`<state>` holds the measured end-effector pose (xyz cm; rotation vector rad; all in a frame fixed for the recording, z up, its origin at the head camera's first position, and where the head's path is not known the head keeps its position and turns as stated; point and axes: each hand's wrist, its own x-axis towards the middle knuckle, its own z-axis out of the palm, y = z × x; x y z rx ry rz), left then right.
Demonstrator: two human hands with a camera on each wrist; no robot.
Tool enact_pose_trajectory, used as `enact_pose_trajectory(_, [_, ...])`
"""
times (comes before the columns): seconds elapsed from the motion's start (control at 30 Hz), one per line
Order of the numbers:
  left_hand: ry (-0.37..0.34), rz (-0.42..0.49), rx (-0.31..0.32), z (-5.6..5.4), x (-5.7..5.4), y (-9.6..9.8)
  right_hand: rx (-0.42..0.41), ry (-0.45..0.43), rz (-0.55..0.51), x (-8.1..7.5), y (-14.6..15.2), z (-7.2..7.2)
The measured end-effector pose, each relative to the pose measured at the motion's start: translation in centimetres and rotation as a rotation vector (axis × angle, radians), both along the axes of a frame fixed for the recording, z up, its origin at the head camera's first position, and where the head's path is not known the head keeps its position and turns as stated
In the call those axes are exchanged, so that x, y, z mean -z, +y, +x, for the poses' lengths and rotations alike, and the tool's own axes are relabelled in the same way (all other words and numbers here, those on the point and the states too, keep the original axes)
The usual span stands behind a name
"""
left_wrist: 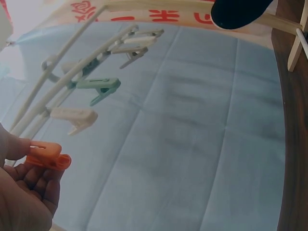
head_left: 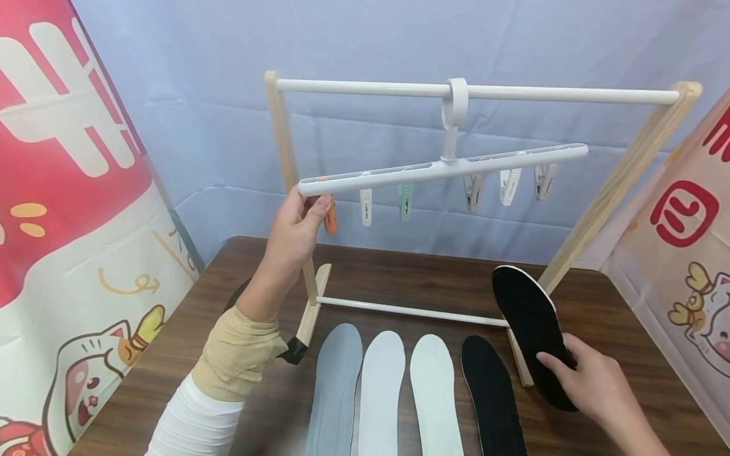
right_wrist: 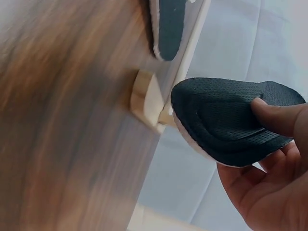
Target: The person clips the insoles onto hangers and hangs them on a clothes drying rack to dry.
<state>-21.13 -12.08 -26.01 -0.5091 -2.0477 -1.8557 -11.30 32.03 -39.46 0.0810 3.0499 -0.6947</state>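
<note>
My left hand (head_left: 296,228) is at the left end of a white clip hanger (head_left: 393,176). Its thumb and fingers pinch an orange clip (left_wrist: 45,155) hanging from that end. A white clip (head_left: 366,208) and a green clip (head_left: 405,201) come next to it along the bar. The hanger tilts, left end lower, hooked on the white rail (head_left: 365,88) of a wooden rack. My right hand (head_left: 599,377) grips a black insole (head_left: 527,329) near its heel, thumb on the upper face, fingers beneath. That insole is raised at the rack's right side, toe up.
On the brown table (head_left: 262,380) lie a grey insole (head_left: 336,386), a white insole (head_left: 383,386), a pale green insole (head_left: 433,386) and a black insole (head_left: 492,386), side by side. The rack's lower bar (head_left: 410,311) runs behind them. Several more clips hang on the hanger's right half.
</note>
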Motion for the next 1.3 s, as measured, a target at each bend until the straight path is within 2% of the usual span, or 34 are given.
enact_pose_trajectory(0.47, [-0.027,-0.004,-0.016,0.0,0.1,0.0,-0.115,0.154,-0.047,-0.4,-3.6,-0.4])
enact_pose_trajectory(1.0, [-0.024,-0.002,-0.014,0.1,0.3,0.0,-0.196,0.159,-0.106,-1.0,-7.2,-1.1])
enact_pose_trajectory(1.2, [-0.014,-0.002,-0.002,0.0,0.4,0.0,-0.220,0.123,-0.131,-1.2,-8.3,-1.4])
enact_pose_trajectory(1.3, [-0.016,-0.010,-0.001,0.0,0.5,0.0,-0.236,0.147,-0.128,-1.1,-8.8,-1.6])
